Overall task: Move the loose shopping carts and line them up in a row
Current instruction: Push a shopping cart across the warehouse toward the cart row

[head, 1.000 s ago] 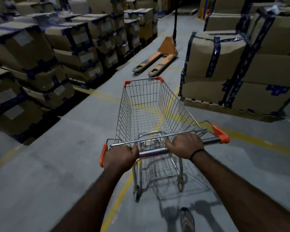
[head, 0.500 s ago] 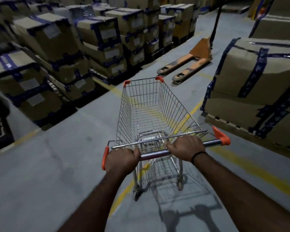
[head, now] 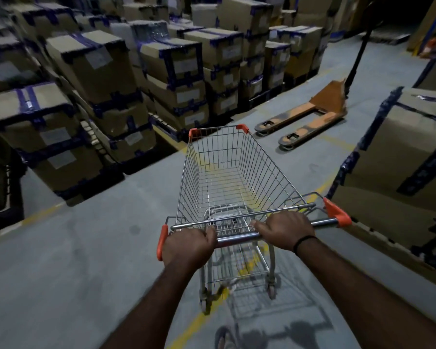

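**Spotter:** Head view. Where's the cart (head: pixel 227 177)?

**Operator:** Right in front of me and empty. Its nose is aimed between the boxes (head: pixel 98 71) on its left and the jack (head: pixel 310 117) ahead on its right. My left hand (head: pixel 189 246) is curled tight round the bar (head: pixel 239 239) near its left end. My right hand (head: pixel 285 231) is wrapped over the bar right of centre. Both have a full grip on it.

**Spotter:** What worries you?

**Operator:** The jack's forks (head: pixel 282 123) lie low, with their tips toward the cart. If I drift right, I think a wheel could catch a tip and the cart would jolt or tip over. The carton (head: pixel 400 152) is close on the cart's right and could clip the bar's orange cap (head: pixel 337 215). I see no row of carts from here, so I can't judge the line-up yet.
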A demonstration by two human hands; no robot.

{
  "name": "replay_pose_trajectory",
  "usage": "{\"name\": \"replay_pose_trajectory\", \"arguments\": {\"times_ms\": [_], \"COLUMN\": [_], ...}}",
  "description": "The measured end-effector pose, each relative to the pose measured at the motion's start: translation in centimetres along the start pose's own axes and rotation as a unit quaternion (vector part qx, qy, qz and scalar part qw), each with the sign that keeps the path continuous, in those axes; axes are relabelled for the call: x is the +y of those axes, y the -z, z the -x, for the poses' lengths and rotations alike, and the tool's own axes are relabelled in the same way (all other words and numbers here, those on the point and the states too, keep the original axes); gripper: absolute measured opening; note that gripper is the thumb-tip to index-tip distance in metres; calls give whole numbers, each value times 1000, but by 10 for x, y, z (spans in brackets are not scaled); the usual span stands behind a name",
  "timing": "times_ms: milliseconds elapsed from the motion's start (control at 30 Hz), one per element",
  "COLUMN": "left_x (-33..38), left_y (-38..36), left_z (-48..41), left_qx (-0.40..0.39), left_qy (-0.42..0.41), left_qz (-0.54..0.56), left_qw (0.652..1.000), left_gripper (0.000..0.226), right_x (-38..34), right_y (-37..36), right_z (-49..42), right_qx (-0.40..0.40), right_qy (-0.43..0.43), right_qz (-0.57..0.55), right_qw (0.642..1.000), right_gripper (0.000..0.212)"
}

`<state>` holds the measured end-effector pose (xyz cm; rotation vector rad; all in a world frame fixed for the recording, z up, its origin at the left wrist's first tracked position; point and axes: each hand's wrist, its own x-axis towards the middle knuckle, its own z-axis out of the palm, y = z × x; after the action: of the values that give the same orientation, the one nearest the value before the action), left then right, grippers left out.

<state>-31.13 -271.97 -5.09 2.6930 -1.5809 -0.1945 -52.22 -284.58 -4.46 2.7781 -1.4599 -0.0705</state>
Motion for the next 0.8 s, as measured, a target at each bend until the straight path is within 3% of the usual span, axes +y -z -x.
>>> {"name": "replay_pose_trajectory", "arguments": {"times_ms": [600,800], "left_x": [12,24], "left_y": [27,31], "left_z": [-267,-340], "left_qx": [-5,-1], "left_qy": [2,45], "left_qz": [19,19], "left_qw": [1000,999], "left_gripper": [74,79], "right_x": [41,57], "right_y": [8,11], "right_z": [-291,-384], "right_qx": [1,-6], "right_qy": [34,59], "right_qz": [29,26], "right_qw": [999,998], "right_gripper": [75,75]}}
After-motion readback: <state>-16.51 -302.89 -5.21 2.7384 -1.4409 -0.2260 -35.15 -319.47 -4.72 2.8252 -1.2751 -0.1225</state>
